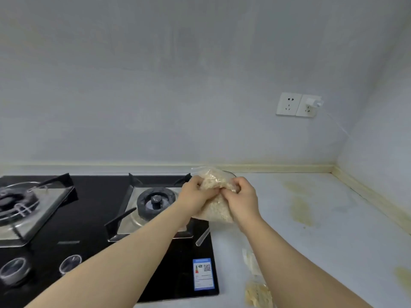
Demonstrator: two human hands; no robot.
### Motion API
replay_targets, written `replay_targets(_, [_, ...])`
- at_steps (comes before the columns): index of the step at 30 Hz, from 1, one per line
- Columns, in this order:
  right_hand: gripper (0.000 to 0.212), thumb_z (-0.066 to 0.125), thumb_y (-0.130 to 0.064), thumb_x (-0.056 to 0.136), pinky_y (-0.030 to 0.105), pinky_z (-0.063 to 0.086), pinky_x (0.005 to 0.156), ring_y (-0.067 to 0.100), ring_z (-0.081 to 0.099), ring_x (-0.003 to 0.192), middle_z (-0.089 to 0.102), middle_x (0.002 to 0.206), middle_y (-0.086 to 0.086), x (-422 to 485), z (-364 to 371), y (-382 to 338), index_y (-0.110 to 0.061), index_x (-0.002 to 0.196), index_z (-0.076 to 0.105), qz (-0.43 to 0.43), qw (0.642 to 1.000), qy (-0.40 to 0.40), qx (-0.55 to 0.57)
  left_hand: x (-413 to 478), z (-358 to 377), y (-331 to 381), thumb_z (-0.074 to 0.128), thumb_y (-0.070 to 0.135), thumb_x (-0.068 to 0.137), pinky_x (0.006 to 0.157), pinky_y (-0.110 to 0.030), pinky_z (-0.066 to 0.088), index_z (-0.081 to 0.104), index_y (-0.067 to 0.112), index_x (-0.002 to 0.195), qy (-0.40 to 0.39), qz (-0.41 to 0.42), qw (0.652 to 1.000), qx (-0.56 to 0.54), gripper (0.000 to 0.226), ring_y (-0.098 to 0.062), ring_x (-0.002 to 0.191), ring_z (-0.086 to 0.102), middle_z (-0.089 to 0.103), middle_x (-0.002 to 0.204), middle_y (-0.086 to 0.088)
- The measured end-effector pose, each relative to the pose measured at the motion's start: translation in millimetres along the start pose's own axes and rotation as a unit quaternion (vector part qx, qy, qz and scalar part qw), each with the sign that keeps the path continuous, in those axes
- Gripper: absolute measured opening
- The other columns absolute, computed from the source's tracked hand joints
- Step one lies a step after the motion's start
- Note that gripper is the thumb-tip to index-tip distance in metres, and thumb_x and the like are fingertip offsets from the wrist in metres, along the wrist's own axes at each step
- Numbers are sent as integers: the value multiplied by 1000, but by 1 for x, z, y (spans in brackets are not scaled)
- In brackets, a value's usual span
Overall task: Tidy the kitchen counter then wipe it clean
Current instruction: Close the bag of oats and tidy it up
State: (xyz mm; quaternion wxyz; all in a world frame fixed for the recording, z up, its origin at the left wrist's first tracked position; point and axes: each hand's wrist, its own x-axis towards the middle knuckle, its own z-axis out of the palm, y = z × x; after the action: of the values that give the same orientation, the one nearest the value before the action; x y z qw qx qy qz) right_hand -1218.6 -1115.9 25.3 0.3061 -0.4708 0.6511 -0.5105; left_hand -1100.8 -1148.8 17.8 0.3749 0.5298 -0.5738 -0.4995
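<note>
A clear plastic bag of pale grains [216,210] hangs above the right edge of the stove, held up off the counter. My left hand [195,195] grips its upper part from the left, fingers curled into the plastic. My right hand [241,196] grips it from the right, thumb and fingers pinching the same bunched section. The bag's open top [205,171] sticks up behind my hands. A second small clear bag with pale bits [258,290] lies on the white counter [333,218] under my right forearm.
A black glass gas stove [93,218] with two burners and two knobs fills the left. Yellowish stains [300,207] mark the counter at the right. A glass rim [229,173] shows behind the bag. A wall socket with a white plug [309,105] sits above.
</note>
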Motion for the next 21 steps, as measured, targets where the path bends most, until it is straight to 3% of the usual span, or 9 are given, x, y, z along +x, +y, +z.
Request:
replay_targets(2, [18,60,-6,83,29,46,72,15,52,76,52,75,-7,-19,25,-24,-21,82,52,-25,999,-26,16,-21,-38,3,70,31,82,89,-43,52,48,18,105,4,-1,999,-41,34,-26,102,61,59,109,-10])
replay_targets(5, [15,63,-12,85,22,40,62,9,46,69,47,76,-8,-51,72,-58,-21,88,51,-51,995,-74,36,-55,-101,-3,72,42,77,75,-37,55,44,9,115,34,-7,995,-96,58,-23,92,63,58,104,-11])
replay_targets(8, [14,63,-14,86,28,46,71,15,51,80,51,83,-5,-91,128,-92,-22,91,52,-67,987,-132,67,-93,-169,-10,70,42,78,72,-33,53,33,20,126,93,-38,984,-147,65,-21,95,62,56,115,-7])
replay_targets(10, [15,62,-12,87,28,46,72,15,52,81,52,82,-4,-123,167,-114,-23,85,52,-76,978,-174,82,-125,-218,-14,67,41,81,69,-30,53,36,19,131,96,-53,978,-176,64,-23,96,65,62,114,-8])
replay_targets(13, [23,62,-10,86,26,42,69,14,49,76,49,76,-6,-165,215,-136,-25,76,50,-83,966,-224,97,-174,-276,-19,55,42,89,64,-25,55,64,12,109,52,-65,975,-208,37,-18,80,71,73,96,-6])
replay_targets(14, [22,62,-9,86,26,42,70,14,48,77,49,77,-6,-177,230,-141,-25,76,50,-84,962,-241,100,-189,-293,-22,52,46,89,67,-27,55,68,12,102,61,-74,973,-211,40,-18,78,71,74,92,-7])
replay_targets(16, [18,61,-9,86,24,43,70,14,50,79,51,81,-6,-205,262,-151,-24,81,52,-87,951,-276,104,-215,-326,-30,51,57,86,74,-31,56,68,11,106,117,-96,968,-199,54,-22,84,71,73,97,-9])
replay_targets(18, [14,61,-12,87,25,47,76,14,54,85,55,93,-4,-239,296,-164,-24,90,54,-94,935,-324,112,-239,-362,-43,54,62,83,69,-32,56,59,10,119,220,-93,952,-191,63,-25,87,70,71,103,-11])
replay_targets(21, [17,59,-16,89,33,51,87,18,58,99,57,109,0,-281,339,-184,-26,101,53,-96,910,-381,129,-272,-401,-57,56,53,87,61,-31,54,46,10,122,352,-66,913,-197,56,-23,84,67,64,103,-9])
